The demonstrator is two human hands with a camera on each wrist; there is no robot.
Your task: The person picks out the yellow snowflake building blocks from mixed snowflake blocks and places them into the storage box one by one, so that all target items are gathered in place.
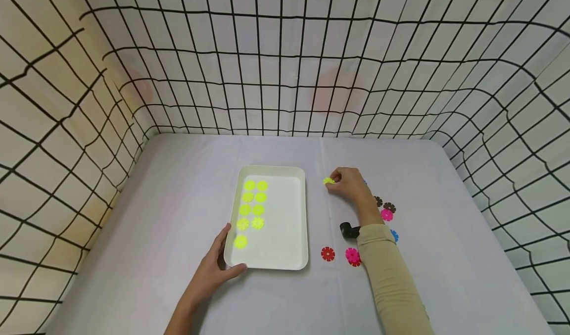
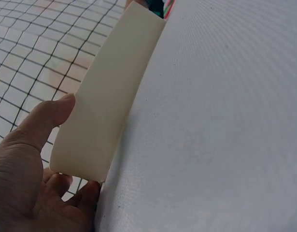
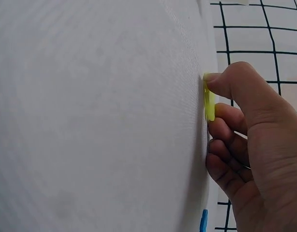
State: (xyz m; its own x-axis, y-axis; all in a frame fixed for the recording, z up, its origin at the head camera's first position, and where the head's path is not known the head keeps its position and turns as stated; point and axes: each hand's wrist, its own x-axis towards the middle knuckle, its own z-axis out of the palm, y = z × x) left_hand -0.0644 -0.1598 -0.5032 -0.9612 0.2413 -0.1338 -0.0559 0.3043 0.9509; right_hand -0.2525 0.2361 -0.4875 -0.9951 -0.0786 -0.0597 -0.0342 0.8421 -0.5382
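Note:
A white rectangular tray (image 1: 282,216) lies on the table, with several yellow notched plastic discs (image 1: 245,210) in two columns along its left half. At the tray's near left corner my left hand (image 1: 213,268) holds on, the thumb along the near wall and the fingers on the left wall. The left wrist view shows that hand (image 2: 30,169) gripping the tray's end (image 2: 102,96). My right hand (image 1: 352,184), right of the tray, pinches one yellow disc (image 1: 328,180) between thumb and fingers. Seen from the right wrist, the disc (image 3: 209,99) stands edge-on close to the cloth.
Red (image 1: 327,254), pink (image 1: 386,215), dark brown (image 1: 389,207) and blue discs (image 1: 394,235) lie scattered right of the tray, partly hidden by the right arm. A black pipe-shaped object (image 1: 349,230) is beside the right forearm. A black wire grid (image 1: 280,58) borders the table's back and sides.

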